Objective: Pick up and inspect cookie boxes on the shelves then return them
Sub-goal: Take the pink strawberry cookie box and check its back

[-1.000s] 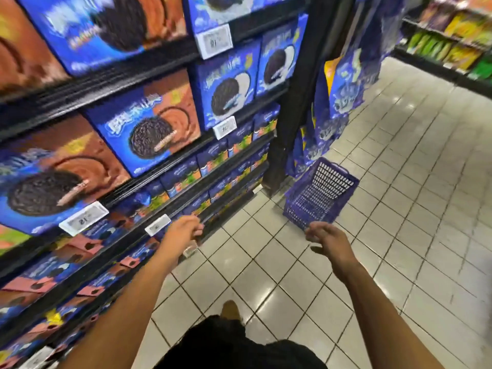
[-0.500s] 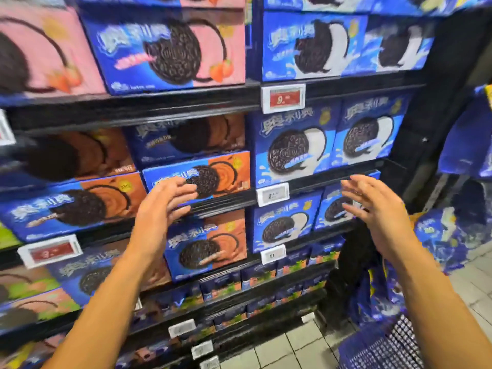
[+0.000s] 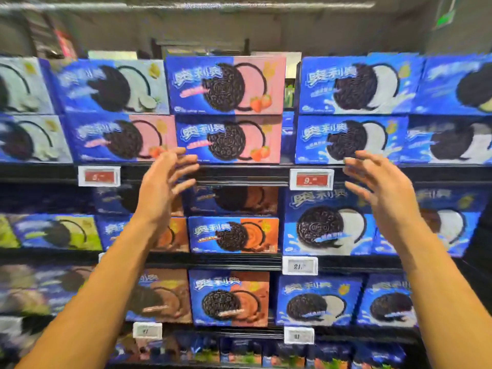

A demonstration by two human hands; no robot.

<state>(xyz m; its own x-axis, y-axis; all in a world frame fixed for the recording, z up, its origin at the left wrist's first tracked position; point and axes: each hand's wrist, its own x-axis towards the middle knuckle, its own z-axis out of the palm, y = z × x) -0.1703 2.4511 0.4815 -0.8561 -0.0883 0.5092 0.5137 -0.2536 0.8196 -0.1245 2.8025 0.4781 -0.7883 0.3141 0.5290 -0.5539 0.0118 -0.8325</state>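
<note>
Blue cookie boxes fill the shelves in front of me. Two pink-and-blue strawberry boxes are stacked at the top centre, an upper one and a lower one. My left hand is raised with fingers spread, its fingertips just below the lower pink box's left corner, holding nothing. My right hand is also raised and open, in front of the shelf edge under a blue-and-white box. Neither hand touches a box as far as I can tell.
Black shelf rails carry price tags, a red one between my hands and another at left. Orange-and-blue boxes and a large blue-and-white box sit on the shelf below. Small packs line the bottom shelf.
My view has swung up from the floor and basket to the upper shelves. Both hands have risen from the lower shelves to the top row, fingers opening wider.
</note>
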